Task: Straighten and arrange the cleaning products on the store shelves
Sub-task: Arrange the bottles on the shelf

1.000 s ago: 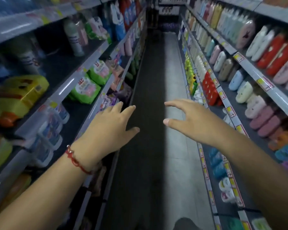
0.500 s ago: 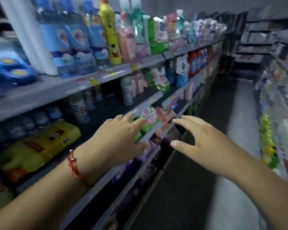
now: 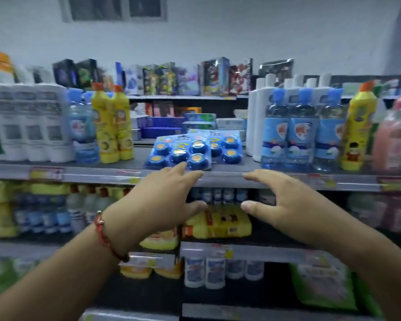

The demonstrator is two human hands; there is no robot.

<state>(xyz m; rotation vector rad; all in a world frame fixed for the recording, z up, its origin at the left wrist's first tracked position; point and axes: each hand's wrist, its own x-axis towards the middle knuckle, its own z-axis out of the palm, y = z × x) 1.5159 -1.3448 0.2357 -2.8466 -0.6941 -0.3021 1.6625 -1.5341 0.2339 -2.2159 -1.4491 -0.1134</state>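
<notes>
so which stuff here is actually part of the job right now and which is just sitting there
In play:
- front blue blister pack of round tablets, lying askew
- second blue blister pack behind it
- left hand, right hand, both open

Standing by:
- yellow squeeze bottles
- clear blue-capped bottles
- white bottles

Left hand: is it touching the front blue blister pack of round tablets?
Cannot tell. In the head view the left hand's fingertips overlap the blue blister pack's front edge, but contact isn't plainly shown.

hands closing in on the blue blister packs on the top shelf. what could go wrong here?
1. The front blister pack lies skewed on another pack; a nudge from the left hand could slide it off the shelf edge.
2. The right hand reaching in might tip the blue-capped bottles beside the packs.
</notes>
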